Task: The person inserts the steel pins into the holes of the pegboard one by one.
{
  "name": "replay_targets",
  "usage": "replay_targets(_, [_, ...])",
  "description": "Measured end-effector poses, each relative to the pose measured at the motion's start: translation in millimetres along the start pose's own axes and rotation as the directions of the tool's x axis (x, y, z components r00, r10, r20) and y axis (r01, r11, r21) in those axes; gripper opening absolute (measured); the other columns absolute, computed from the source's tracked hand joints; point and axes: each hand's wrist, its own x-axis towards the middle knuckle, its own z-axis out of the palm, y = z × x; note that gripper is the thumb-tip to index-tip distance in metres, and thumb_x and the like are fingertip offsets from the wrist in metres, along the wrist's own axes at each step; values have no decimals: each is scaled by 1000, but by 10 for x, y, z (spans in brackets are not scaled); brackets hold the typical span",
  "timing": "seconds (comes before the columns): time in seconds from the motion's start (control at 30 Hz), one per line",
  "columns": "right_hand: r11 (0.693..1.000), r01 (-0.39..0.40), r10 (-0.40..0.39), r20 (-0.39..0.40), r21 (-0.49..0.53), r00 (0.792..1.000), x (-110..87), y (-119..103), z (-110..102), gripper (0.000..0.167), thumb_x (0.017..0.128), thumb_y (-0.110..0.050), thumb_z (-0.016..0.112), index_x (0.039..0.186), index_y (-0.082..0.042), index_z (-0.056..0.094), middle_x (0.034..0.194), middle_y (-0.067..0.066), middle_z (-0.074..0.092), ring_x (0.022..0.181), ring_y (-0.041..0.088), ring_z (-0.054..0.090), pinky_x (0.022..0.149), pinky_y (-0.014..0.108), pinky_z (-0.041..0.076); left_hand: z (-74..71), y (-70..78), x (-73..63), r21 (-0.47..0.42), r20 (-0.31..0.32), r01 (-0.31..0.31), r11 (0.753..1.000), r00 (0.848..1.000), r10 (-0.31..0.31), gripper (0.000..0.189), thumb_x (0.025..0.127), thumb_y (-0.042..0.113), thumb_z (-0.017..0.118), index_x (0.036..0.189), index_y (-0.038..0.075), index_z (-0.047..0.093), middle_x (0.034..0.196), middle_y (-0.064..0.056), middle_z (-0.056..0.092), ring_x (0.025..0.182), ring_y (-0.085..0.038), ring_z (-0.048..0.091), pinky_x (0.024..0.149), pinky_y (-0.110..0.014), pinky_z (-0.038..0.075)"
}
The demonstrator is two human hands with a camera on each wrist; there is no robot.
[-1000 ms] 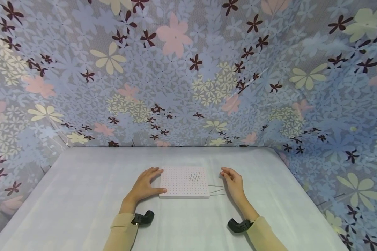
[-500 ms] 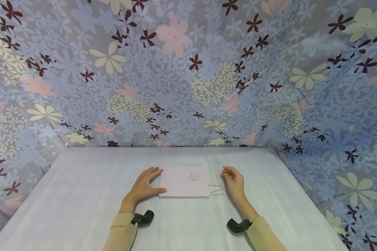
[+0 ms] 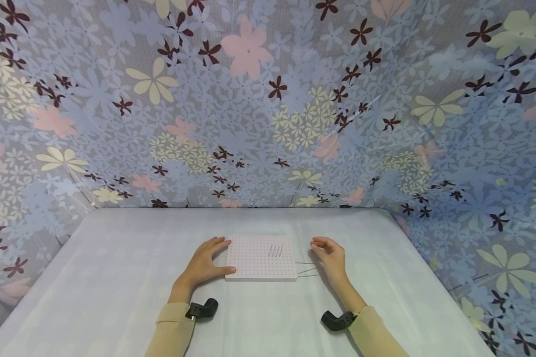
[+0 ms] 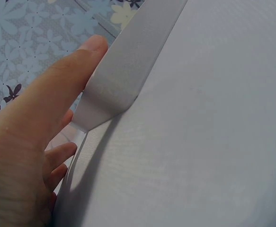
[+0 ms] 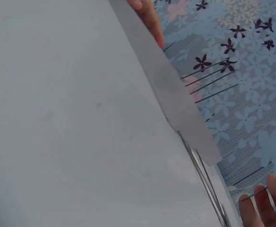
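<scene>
A white pegboard (image 3: pixel 250 263) with a grid of small holes lies flat on the table. Several thin metal rods (image 3: pixel 275 250) stand in it near its right side. My left hand (image 3: pixel 204 263) rests along the board's left edge, fingers spread, thumb over the front left corner; the left wrist view shows the thumb (image 4: pixel 76 66) touching that edge. Right of the board, above the table, my right hand (image 3: pixel 332 258) pinches a thin rod (image 5: pixel 258 193) between thumb and fingertips. Its tip is hard to make out.
More thin metal rods (image 3: pixel 307 270) lie loose on the white-covered table (image 3: pixel 268 322), between the board's right edge and my right hand. A flowered cloth (image 3: pixel 250 124) hangs as a wall behind and at the sides.
My right hand has shifted slightly left, toward the board, still pinching the rod. My left hand, the board and the standing rods stay as they were.
</scene>
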Motion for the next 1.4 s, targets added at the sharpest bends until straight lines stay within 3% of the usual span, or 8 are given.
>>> replay_targets(0.3, [994, -38, 27, 104, 105, 994, -16, -13, 106, 27, 80, 11, 67, 103, 21, 57, 83, 2, 66, 73, 4, 65, 69, 20, 59, 12, -17, 11, 2, -8, -5, 1000, 1000, 5, 84, 67, 51, 79, 137, 15, 52, 147, -15, 44, 141, -39, 31, 115, -60, 22])
replay_targets(0.57, [988, -16, -11, 179, 151, 984, -52, -58, 250, 27, 81, 10, 66, 101, 23, 53, 86, 1, 65, 74, 4, 65, 70, 21, 59, 11, -48, 16, 20, -13, -2, 1000, 1000, 2, 84, 67, 52, 79, 137, 16, 51, 147, -14, 44, 141, -39, 31, 115, -60, 23])
replay_targets(0.83, [991, -31, 3, 216, 127, 976, -82, -155, 424, 14, 80, 10, 68, 92, 11, 60, 92, 14, 64, 82, 12, 64, 73, 21, 59, -11, -24, 18, 8, -4, 5, 1000, 1000, -5, 83, 67, 50, 79, 137, 16, 52, 148, -14, 44, 142, -38, 31, 116, -59, 21])
replay_targets(1.0, [997, -58, 43, 244, 55, 969, -142, -334, 480, 16, 81, 8, 68, 94, 14, 60, 89, 9, 64, 84, 14, 64, 73, 17, 57, -5, -13, 17, 3, 0, 9, 1000, 1000, -9, 83, 67, 49, 79, 137, 16, 52, 148, -13, 44, 142, -38, 31, 116, -59, 22])
replay_targets(1.23, [998, -51, 43, 257, 25, 966, -139, -346, 497, 14, 82, 8, 67, 93, 13, 61, 91, 13, 63, 84, 12, 63, 71, 16, 56, -5, -9, 22, 1, -2, 16, 1000, 1000, -16, 83, 66, 50, 79, 137, 16, 52, 148, -13, 44, 142, -38, 31, 116, -60, 22])
replay_targets(1.4, [999, -44, 36, 266, 24, 963, -144, -338, 502, 14, 82, 9, 66, 93, 13, 60, 89, 12, 64, 82, 8, 61, 68, 15, 55, 19, -24, 1, -18, -48, -20, 1000, 999, 19, 85, 65, 53, 79, 135, 14, 54, 145, -16, 47, 139, -41, 33, 113, -62, 24])
